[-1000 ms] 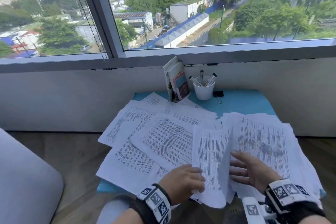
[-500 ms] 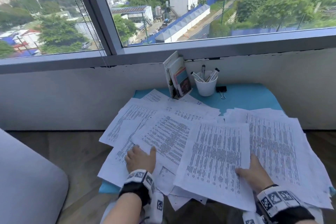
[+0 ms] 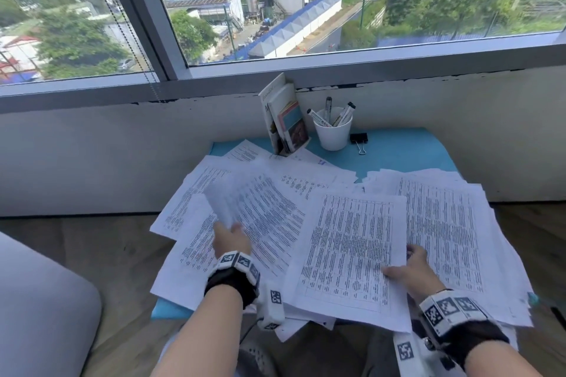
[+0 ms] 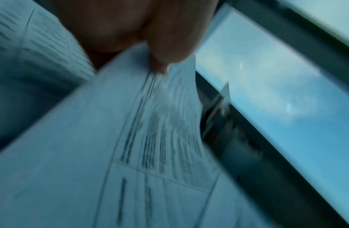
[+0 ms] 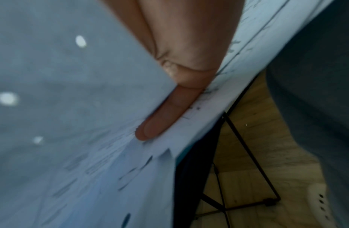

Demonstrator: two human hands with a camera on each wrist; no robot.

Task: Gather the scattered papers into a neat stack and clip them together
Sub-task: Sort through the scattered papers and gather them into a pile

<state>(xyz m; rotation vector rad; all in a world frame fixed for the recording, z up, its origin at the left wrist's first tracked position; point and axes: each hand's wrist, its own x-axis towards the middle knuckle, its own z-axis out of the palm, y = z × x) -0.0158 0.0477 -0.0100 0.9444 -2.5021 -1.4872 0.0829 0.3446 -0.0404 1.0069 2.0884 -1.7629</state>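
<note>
Several printed papers (image 3: pixel 444 223) lie scattered and overlapping on a small blue table (image 3: pixel 398 153). My left hand (image 3: pixel 231 239) pinches the near edge of one sheet (image 3: pixel 254 202) at centre left; that sheet is lifted and blurred. In the left wrist view a fingertip (image 4: pixel 169 54) presses on this sheet (image 4: pixel 111 138). My right hand (image 3: pixel 407 272) holds the right edge of the top middle sheet (image 3: pixel 352 254), thumb on top. The right wrist view shows a finger (image 5: pixel 164 120) under that sheet (image 5: pixel 72 92), over other papers. A black binder clip (image 3: pixel 359 138) lies at the back of the table.
A white cup (image 3: pixel 333 135) with markers stands beside the clip, and a small holder of booklets (image 3: pixel 286 122) to its left. The wall and window sill run right behind the table. A grey cushion (image 3: pixel 39 300) sits at the left; wooden floor surrounds the table.
My left hand went from gripping a sheet's near edge to lying on the left papers, and now lifts one of them. The right hand laid its sheet flat and keeps hold of it.
</note>
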